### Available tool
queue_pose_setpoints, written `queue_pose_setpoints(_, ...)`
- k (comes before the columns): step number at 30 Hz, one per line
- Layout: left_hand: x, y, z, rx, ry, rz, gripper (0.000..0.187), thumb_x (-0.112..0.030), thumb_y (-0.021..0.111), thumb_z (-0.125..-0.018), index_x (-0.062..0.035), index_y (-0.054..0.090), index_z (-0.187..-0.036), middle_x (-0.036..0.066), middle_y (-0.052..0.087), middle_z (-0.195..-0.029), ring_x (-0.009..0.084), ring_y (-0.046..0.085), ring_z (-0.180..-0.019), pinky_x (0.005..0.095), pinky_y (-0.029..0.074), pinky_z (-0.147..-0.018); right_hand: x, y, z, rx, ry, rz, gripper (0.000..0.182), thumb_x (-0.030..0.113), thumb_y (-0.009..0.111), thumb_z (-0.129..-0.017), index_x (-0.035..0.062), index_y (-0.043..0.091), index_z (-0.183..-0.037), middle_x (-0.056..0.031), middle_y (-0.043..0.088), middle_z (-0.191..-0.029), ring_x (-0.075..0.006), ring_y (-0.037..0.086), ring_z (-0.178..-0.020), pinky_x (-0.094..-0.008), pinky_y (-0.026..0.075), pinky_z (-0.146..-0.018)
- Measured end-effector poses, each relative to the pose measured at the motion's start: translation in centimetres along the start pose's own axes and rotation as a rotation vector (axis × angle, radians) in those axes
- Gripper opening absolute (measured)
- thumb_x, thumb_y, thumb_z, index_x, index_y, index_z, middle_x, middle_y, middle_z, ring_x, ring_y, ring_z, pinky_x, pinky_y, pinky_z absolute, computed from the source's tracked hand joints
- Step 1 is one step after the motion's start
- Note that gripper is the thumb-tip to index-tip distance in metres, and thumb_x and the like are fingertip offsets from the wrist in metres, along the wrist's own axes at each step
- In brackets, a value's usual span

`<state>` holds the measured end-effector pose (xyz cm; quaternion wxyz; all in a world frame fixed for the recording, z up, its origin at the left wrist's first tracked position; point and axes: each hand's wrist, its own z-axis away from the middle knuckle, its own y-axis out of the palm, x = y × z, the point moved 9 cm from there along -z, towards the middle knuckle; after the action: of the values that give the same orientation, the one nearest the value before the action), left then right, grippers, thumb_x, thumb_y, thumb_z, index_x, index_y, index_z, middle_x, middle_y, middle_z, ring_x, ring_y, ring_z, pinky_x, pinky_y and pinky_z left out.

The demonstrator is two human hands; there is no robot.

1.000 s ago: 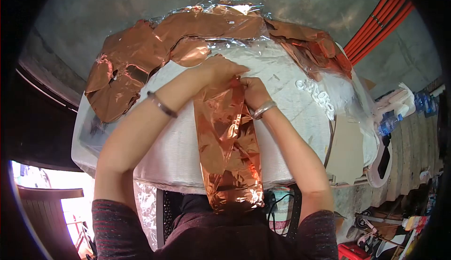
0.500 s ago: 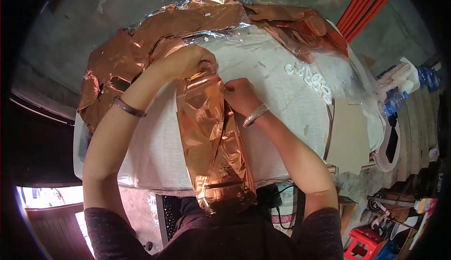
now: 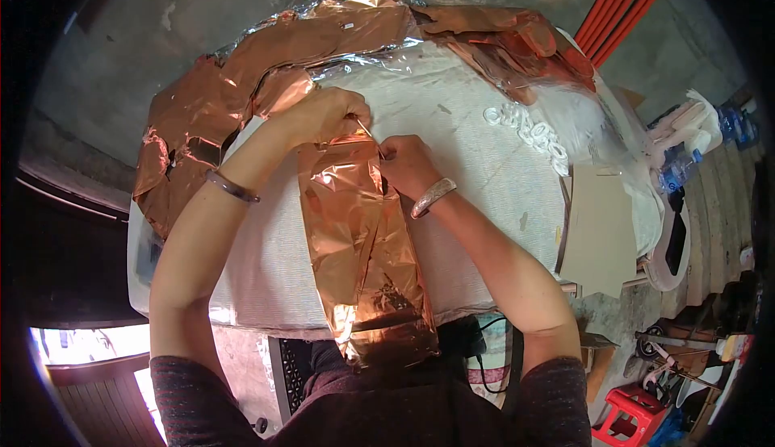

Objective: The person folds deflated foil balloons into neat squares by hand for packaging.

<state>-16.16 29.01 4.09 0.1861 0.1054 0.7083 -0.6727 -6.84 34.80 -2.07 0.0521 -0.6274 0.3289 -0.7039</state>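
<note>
A long, creased strip of copper-coloured foil [image 3: 363, 245] runs from the middle of the white-covered table [image 3: 266, 261] down over its near edge toward my lap. My left hand [image 3: 343, 116] is closed on the foil's top end, with a dark bangle on that wrist. At the foil's upper right edge, my right hand [image 3: 406, 162] pinches the material between thumb and finger; a silver bangle sits on that wrist. The two hands are close together but apart.
More copper foil sheets [image 3: 202, 108] lie along the far and left table edge. White rings [image 3: 529, 132], clear plastic and a cardboard piece [image 3: 597, 229] lie at the right. Beyond are plastic bottles [image 3: 682, 174], red pipes [image 3: 622, 7] and a red stool [image 3: 630, 416].
The foil strip's upper part has spread wider and flatter between my hands. My left hand has shifted slightly down, and my right hand slightly left.
</note>
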Motion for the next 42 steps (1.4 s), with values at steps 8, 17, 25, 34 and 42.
queue_pose_setpoints(8,0.3,0.3,-0.3,0.042,-0.015,0.027,0.011,-0.009,0.061,-0.084,-0.0058,0.068,-0.092,0.008,0.068,-0.096,0.0269,0.064,-0.09,0.0367,0.05,-0.077,-0.3,0.0,0.0,0.001,0.042,-0.054,0.027,0.023,0.072,-0.079,-0.0038,0.067,-0.075,-0.011,0.06,-0.056,-0.0151,0.06,-0.056,-0.0328,0.048,-0.056)
queue_pose_setpoints(17,-0.7,0.5,-0.6,0.058,0.0,0.134,0.01,-0.009,0.061,-0.085,-0.0025,0.066,-0.091,0.01,0.064,-0.091,0.0251,0.061,-0.088,0.0353,0.048,-0.078,-0.3,0.2,-0.6,0.0,-0.056,-0.062,0.019,0.013,0.067,-0.079,-0.0056,0.069,-0.076,-0.0133,0.064,-0.061,-0.0131,0.054,-0.053,-0.0338,0.046,-0.054)
queue_pose_setpoints(25,-0.8,0.4,-0.5,0.077,-0.056,0.126,0.009,-0.008,0.063,-0.084,-0.0025,0.067,-0.091,0.011,0.065,-0.092,0.0263,0.061,-0.089,0.0359,0.048,-0.079,-2.7,1.6,-1.3,0.194,0.134,-0.376,0.027,0.018,0.062,-0.083,-0.0047,0.066,-0.069,-0.0078,0.057,-0.056,-0.0138,0.053,-0.051,-0.0315,0.043,-0.05)
queue_pose_setpoints(34,-2.8,-3.6,2.2,-0.497,0.105,0.134,0.026,-0.011,0.063,-0.087,-0.0045,0.063,-0.113,0.009,0.063,-0.103,0.0246,0.061,-0.092,0.0342,0.048,-0.082,-1.9,1.5,-1.2,0.158,0.089,-0.154,0.023,0.01,0.06,-0.087,-0.0072,0.067,-0.072,-0.0078,0.064,-0.064,-0.0106,0.055,-0.055,-0.0304,0.047,-0.053)
queue_pose_setpoints(42,-2.3,1.9,12.1,-0.44,-0.207,0.245,0.046,-0.02,0.066,-0.089,-0.0038,0.053,-0.13,0.017,0.054,-0.128,0.0284,0.052,-0.119,0.0354,0.042,-0.099,-0.6,0.8,-0.8,0.124,0.026,-0.169,0.022,0.01,0.062,-0.085,-0.008,0.067,-0.073,-0.0068,0.063,-0.062,-0.0105,0.054,-0.053,-0.0298,0.045,-0.05)
